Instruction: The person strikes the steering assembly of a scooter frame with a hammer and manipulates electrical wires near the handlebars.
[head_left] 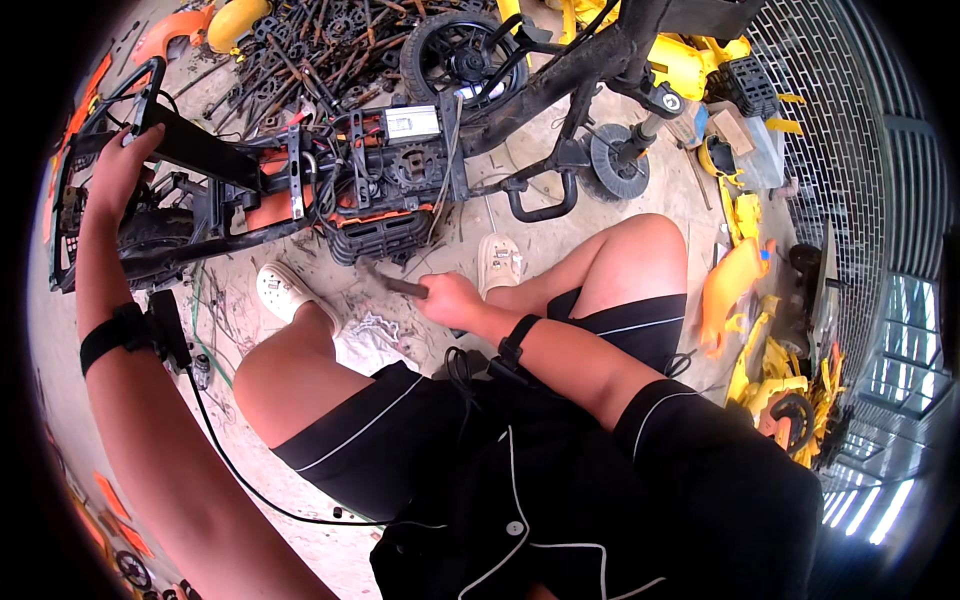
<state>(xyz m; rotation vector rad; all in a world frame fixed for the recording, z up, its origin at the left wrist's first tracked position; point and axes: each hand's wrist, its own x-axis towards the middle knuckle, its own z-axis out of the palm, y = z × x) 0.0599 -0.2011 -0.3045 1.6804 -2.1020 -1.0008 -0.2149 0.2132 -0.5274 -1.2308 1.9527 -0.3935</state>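
A dismantled electric scooter frame (500,108) lies across the floor before me, with wiring, a silver box (412,123) and orange panels in its middle. My left hand (122,172) is closed on the black bar at the frame's left end, by a flat black plate (205,150). In my right hand (450,300) is a hammer (400,286), held by its handle above the floor between my feet. Its head points left, just below a black ribbed part (378,240) of the frame and apart from it. Part of the hammer's handle is hidden in my fist.
Behind the frame lie a heap of rusty metal parts (310,60) and a wheel (465,62). Yellow body panels (740,270) and boxes line the right side. A brake disc (612,165) sits near my right knee. White cloth (370,342) lies between my legs.
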